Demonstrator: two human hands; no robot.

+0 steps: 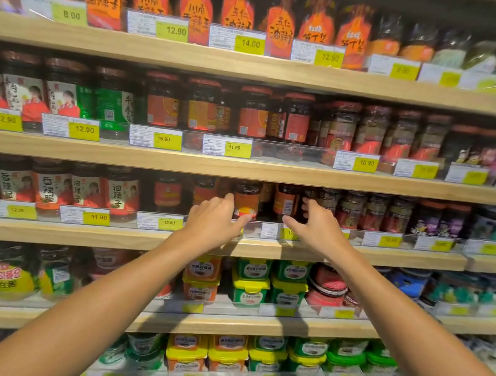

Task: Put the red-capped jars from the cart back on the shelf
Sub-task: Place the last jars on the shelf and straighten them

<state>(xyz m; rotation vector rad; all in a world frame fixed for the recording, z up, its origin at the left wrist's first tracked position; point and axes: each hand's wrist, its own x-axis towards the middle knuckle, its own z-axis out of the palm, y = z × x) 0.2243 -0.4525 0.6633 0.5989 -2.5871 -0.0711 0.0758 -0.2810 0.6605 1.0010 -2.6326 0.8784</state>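
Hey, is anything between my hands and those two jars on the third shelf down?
Nothing visible blocks them. The left hand reaches the orange-labelled jar and the right hand the barcode jar. Only the clear shelf-front strip runs low before the jars, and both hands are over it.

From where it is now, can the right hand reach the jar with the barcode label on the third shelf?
Probably yes: the right hand is open right beside the barcode jar, with nothing between them.
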